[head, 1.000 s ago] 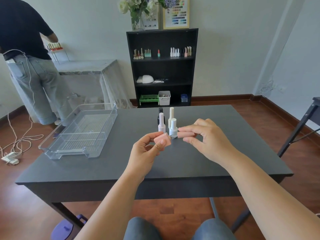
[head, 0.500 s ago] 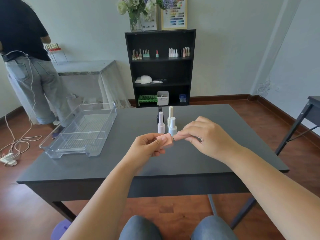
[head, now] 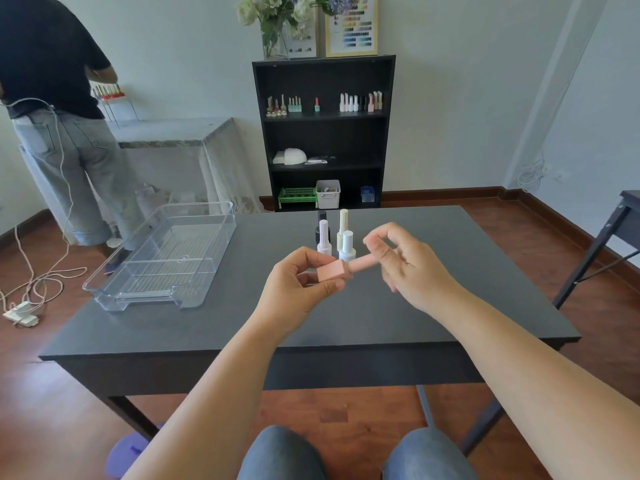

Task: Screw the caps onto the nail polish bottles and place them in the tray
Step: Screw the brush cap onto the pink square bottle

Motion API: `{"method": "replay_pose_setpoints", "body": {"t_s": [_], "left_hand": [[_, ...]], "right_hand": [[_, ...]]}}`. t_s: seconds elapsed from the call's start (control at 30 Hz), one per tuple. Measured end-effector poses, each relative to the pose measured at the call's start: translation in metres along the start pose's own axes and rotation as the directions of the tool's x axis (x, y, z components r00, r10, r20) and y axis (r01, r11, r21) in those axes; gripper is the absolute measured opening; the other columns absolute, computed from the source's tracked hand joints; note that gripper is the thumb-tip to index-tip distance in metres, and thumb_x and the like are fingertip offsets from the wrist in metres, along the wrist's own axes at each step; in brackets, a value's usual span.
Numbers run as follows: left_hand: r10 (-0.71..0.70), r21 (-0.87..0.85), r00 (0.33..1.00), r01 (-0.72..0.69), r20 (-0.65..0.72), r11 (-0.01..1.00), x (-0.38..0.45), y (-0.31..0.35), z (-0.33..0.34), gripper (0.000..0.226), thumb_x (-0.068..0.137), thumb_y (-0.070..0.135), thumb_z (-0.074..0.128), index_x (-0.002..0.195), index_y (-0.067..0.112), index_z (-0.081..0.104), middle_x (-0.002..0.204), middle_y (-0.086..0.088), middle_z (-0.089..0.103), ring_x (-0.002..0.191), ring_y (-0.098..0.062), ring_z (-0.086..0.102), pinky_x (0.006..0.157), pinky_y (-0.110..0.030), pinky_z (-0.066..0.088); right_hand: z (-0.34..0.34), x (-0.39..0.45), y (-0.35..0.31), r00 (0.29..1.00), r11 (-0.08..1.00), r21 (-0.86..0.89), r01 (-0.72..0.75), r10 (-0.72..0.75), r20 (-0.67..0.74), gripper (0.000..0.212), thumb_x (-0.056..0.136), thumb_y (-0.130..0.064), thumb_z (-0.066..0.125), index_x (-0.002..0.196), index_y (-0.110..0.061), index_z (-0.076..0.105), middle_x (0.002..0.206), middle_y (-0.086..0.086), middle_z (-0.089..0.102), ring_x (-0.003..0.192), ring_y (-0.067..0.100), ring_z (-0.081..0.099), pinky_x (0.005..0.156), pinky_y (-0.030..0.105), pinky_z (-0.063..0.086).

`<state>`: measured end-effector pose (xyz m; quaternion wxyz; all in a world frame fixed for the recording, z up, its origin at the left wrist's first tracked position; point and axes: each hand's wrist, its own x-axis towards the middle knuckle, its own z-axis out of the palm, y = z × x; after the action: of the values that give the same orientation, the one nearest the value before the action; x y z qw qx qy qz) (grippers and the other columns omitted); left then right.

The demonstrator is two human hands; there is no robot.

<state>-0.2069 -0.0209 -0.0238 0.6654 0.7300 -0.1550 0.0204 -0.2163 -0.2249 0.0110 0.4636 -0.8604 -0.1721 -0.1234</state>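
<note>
My left hand [head: 298, 289] grips the square body of a pink nail polish bottle [head: 333, 271], held on its side above the dark table [head: 450, 299]. Its long pink cap [head: 363, 262] sits on the bottle's neck and points right. The thumb and forefinger of my right hand [head: 412, 268] pinch the cap's far end, the other fingers spread. Just behind the hands stand several capped bottles: a pale pink one [head: 324, 239], a white one [head: 347, 244], a cream one [head: 343, 223] and a black one [head: 321, 225]. A clear plastic tray [head: 162, 258] lies empty on the table's left.
A person [head: 52, 109] in a black top and jeans stands at the far left by a draped side table. A black shelf [head: 323, 133] with more bottles stands against the back wall. Cables [head: 38, 282] lie on the floor at left; another dark table [head: 623, 216] is at right.
My right hand's fingers have shifted on the pink cap, rolling around it while it stays on the bottle. The left hand keeps the bottle in about the same place.
</note>
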Motion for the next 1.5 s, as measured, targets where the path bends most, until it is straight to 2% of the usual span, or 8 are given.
{"method": "replay_pose_setpoints", "body": {"t_s": [0.2,0.33,0.57,0.8,0.97,1.07,1.23,1.5], "left_hand": [[-0.024,0.033,0.997,0.027,-0.073,0.999,0.001,0.000,-0.004,0.024,0.076,0.012,0.083,0.084,0.028,0.068,0.093,0.000,0.077,0.089,-0.030,0.072,0.076,-0.032,0.055],[-0.035,0.051,0.997,0.038,-0.071,0.998,0.002,-0.001,-0.004,0.024,0.076,0.013,0.083,0.086,0.025,0.066,0.095,-0.001,0.078,0.089,-0.027,0.072,0.078,-0.034,0.055],[-0.011,0.054,0.997,0.016,-0.082,0.998,0.004,-0.001,-0.006,0.025,0.075,0.012,0.084,0.085,0.026,0.066,0.092,0.000,0.077,0.087,-0.025,0.073,0.065,-0.019,0.051],[-0.013,0.072,0.996,0.019,-0.088,0.997,0.006,-0.004,-0.008,0.025,0.074,0.014,0.085,0.085,0.025,0.066,0.092,0.003,0.077,0.085,-0.022,0.073,0.067,-0.024,0.054],[-0.003,0.101,0.996,0.013,-0.091,0.995,0.007,-0.004,-0.006,0.025,0.073,0.014,0.085,0.084,0.027,0.066,0.090,0.006,0.077,0.079,-0.013,0.072,0.059,-0.016,0.048],[-0.008,0.083,0.994,0.016,-0.106,0.996,0.007,-0.004,-0.007,0.025,0.074,0.015,0.085,0.084,0.028,0.066,0.089,0.009,0.076,0.080,-0.015,0.073,0.058,-0.015,0.048],[-0.014,0.086,0.993,0.024,-0.114,0.996,0.009,-0.005,-0.008,0.025,0.075,0.018,0.084,0.083,0.030,0.064,0.089,0.011,0.075,0.084,-0.024,0.073,0.065,-0.031,0.052],[0.043,0.155,0.983,-0.015,-0.178,0.988,0.012,-0.013,-0.001,0.024,0.072,0.026,0.085,0.081,0.028,0.063,0.087,0.010,0.075,0.081,-0.015,0.072,0.066,-0.021,0.053]], "right_hand": [[0.000,0.001,0.002,0.990,0.990,-0.020,0.139,-0.139,0.011,0.021,0.090,-0.017,0.064,0.101,-0.034,0.059,0.102,-0.015,0.059,0.091,-0.001,0.057,0.079,0.009,0.043],[0.005,0.005,0.001,0.978,0.978,-0.076,0.195,-0.199,-0.056,0.011,0.088,-0.006,0.065,0.088,-0.017,0.066,0.086,-0.004,0.061,0.078,0.006,0.057,0.071,0.010,0.043],[0.007,0.014,0.001,1.000,0.998,0.055,-0.013,0.014,-0.024,0.021,0.091,-0.054,0.047,0.102,-0.038,0.055,0.088,-0.008,0.067,0.080,0.006,0.060,0.065,0.009,0.043],[0.012,0.012,0.008,0.997,0.991,0.119,0.061,-0.056,-0.046,0.016,0.089,-0.011,0.066,0.096,-0.026,0.067,0.088,-0.010,0.064,0.079,0.004,0.060,0.073,0.013,0.047],[0.015,0.019,0.003,0.995,1.000,-0.014,-0.008,0.007,-0.095,0.008,0.094,-0.034,0.058,0.097,-0.027,0.059,0.064,-0.006,0.065,0.062,0.002,0.058,0.058,0.008,0.042],[0.013,0.020,0.003,0.992,0.971,0.205,-0.126,0.127,0.009,0.033,0.088,-0.055,0.051,0.105,-0.029,0.061,0.077,-0.011,0.070,0.069,-0.003,0.064,0.061,0.007,0.045],[0.017,0.015,0.017,0.992,0.832,0.542,-0.121,0.091,0.082,0.025,0.085,-0.019,0.069,0.110,-0.016,0.070,0.101,0.002,0.072,0.094,0.008,0.064,0.081,0.018,0.049],[0.030,0.022,0.019,0.979,0.814,0.574,-0.087,0.176,-0.101,0.009,0.084,-0.016,0.072,0.092,-0.019,0.077,0.081,-0.006,0.075,0.070,0.003,0.064,0.067,0.016,0.050]]}}
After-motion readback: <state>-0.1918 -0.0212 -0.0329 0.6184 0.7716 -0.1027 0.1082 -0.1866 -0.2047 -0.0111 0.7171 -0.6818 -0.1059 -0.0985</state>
